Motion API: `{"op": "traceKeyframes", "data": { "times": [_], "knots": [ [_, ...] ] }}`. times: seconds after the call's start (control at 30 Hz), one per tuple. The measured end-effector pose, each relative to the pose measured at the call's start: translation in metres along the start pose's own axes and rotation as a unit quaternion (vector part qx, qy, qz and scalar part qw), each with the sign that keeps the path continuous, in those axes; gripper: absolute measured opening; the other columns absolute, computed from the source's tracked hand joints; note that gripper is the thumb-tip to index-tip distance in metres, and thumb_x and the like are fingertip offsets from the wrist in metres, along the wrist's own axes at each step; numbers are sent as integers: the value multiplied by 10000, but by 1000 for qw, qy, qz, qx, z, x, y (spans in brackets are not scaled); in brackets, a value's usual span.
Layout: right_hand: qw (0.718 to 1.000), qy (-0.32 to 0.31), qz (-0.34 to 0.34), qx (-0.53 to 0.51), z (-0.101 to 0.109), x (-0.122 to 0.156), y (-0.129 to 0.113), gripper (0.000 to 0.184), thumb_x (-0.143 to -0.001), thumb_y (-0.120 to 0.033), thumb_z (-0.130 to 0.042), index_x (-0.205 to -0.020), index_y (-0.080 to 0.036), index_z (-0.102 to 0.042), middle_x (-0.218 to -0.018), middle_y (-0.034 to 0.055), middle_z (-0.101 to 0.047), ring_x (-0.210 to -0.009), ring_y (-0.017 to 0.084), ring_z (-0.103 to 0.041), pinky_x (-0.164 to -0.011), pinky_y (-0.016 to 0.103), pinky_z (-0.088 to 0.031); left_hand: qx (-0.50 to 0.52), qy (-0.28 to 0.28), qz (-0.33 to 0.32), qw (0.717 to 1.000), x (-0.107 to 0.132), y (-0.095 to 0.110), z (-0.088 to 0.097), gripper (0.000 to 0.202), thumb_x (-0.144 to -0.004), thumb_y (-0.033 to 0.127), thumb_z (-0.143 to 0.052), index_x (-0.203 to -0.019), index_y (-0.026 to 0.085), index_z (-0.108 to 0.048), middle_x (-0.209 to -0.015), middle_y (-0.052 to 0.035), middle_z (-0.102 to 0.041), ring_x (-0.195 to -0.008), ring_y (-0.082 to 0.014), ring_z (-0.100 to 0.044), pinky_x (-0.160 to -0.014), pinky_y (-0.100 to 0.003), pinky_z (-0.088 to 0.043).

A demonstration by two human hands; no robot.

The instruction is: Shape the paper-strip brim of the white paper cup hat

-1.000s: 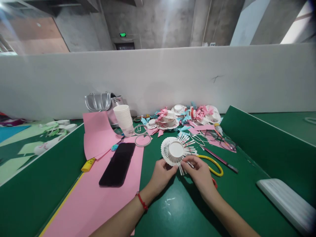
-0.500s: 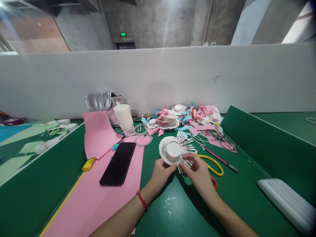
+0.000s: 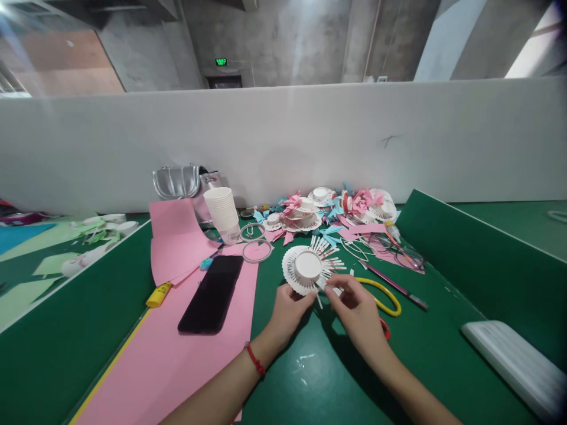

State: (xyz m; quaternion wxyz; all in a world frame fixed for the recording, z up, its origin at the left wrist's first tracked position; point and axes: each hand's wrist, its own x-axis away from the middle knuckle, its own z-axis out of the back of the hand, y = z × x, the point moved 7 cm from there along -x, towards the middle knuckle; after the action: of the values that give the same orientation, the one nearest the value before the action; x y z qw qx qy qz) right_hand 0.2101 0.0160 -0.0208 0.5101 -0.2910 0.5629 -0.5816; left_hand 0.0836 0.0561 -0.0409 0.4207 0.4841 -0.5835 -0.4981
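Note:
Held above the green table is a white paper cup [image 3: 308,265] cut into strips that fan out around its round base. On its left the strips are folded into a scalloped rim; on the upper right they stick out straight. My left hand [image 3: 289,310], with a red cord bracelet at the wrist, pinches the cup's lower edge between thumb and fingers. At the lower right side my right hand [image 3: 352,300] has its thumb and forefinger closed on a strip of the cup. Yellow-handled scissors [image 3: 390,307], partly hidden, lie just beyond that hand.
A black phone [image 3: 212,295] rests on pink paper [image 3: 177,366] to the left. Behind it stand stacked paper cups [image 3: 222,209] and a silver bag [image 3: 177,181]. Finished paper pieces and scraps [image 3: 305,215] pile at the back. A purple pen-like tool [image 3: 396,285] and white power strip [image 3: 514,360] lie right.
The cup has shifted slightly left and turned a little in my left hand. My right thumb and forefinger still work at the lower right strips.

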Motion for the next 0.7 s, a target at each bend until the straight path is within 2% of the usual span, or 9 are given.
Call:
{"op": "traceKeyframes", "data": {
  "times": [0.1,0.3,0.7],
  "knots": [
    [1000,-10,6,10,-1,1,-3,156,-707,-317,-537,-718,-172,-592,-574,-3,-546,-479,117,-449,-449,221,-369,1,2,6,1000,0,-2,1,205,-554,195,-675,-730,93,-645,-729,-50,-667,-646,-144,-563,-605,-231,-427],
    [999,-46,-10,2,-10,0,8,115,-648,-282,-595,-689,-184,-553,-605,-2,-561,-499,128,-478,-473,231,-384,13,23,16,1000,-1,-4,5,143,-540,198,-680,-641,102,-648,-621,-30,-650,-596,-139,-546,-550,-222,-409],
    [997,-78,-17,13,-15,1,14,84,-659,-224,-580,-705,-190,-519,-618,-7,-553,-512,133,-494,-492,241,-396,21,6,23,999,-1,-4,2,112,-559,180,-663,-639,107,-633,-580,4,-602,-530,-97,-471,-540,-208,-367]
  ]
}}
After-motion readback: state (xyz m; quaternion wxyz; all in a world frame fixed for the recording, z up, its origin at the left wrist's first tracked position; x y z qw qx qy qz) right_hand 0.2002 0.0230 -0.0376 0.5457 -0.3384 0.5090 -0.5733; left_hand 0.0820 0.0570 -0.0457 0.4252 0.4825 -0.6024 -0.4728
